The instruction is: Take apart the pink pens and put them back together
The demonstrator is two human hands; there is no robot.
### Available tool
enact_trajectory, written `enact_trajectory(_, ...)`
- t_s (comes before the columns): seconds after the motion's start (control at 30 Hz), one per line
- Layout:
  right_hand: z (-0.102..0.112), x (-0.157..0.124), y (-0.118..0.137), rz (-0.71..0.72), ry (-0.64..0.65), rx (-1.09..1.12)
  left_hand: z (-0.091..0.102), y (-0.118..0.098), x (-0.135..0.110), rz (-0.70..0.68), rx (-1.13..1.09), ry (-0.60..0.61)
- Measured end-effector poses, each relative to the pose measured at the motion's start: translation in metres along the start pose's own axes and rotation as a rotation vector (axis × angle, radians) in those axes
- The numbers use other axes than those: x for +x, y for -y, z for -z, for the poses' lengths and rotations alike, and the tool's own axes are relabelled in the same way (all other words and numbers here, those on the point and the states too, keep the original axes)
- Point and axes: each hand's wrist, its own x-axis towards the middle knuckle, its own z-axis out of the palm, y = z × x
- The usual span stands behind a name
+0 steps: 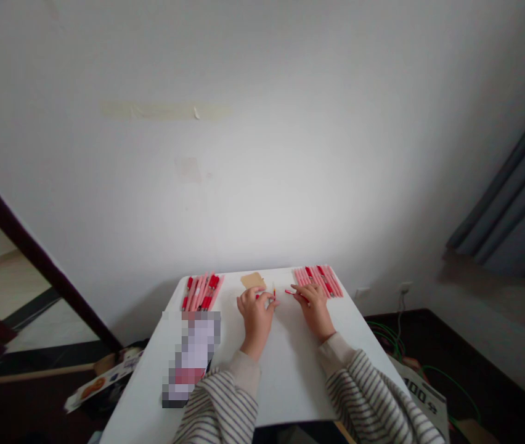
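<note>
My left hand (256, 312) rests on the white table (285, 370) with its fingers curled around a small red pen part (267, 297). My right hand (312, 303) lies beside it, fingers pinched on a red and pink pen (291, 291) that points left. A row of pink and red pens (318, 280) lies just behind my right hand at the table's far right. A second batch of pink and red pens (201, 291) lies at the far left. A small tan card (252, 280) sits between the two groups.
A blurred-out upright object (191, 357) stands on the table's left side near my left sleeve. The table butts against a white wall. Green cables (392, 339) and a wall socket lie on the dark floor to the right; a grey curtain (516, 209) hangs further right.
</note>
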Motion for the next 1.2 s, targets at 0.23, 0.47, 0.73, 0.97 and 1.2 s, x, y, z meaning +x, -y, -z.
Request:
enact_trajectory(0.23, 0.0, 0.0, 0.001, -0.058, -0.084, 0.079, 0.002, -0.002, -0.002, 0.023, 0.042, 0.043)
enact_trajectory(0.47, 0.002, 0.0, 0.005, -0.102, -0.124, 0.051, 0.005, -0.002, -0.003, 0.034, 0.099, 0.058)
enact_trajectory(0.73, 0.01, 0.002, 0.017, 0.069, 0.018, -0.112, 0.005, -0.005, -0.006, 0.017, 0.169, 0.084)
enact_trajectory(0.97, 0.014, 0.003, 0.028, 0.136, 0.135, -0.285, 0.003, -0.004, -0.008, -0.029, 0.212, 0.08)
enact_trajectory(1.2, 0.014, 0.002, 0.026, 0.143, 0.223, -0.307, 0.002, -0.004, -0.008, -0.037, 0.231, 0.089)
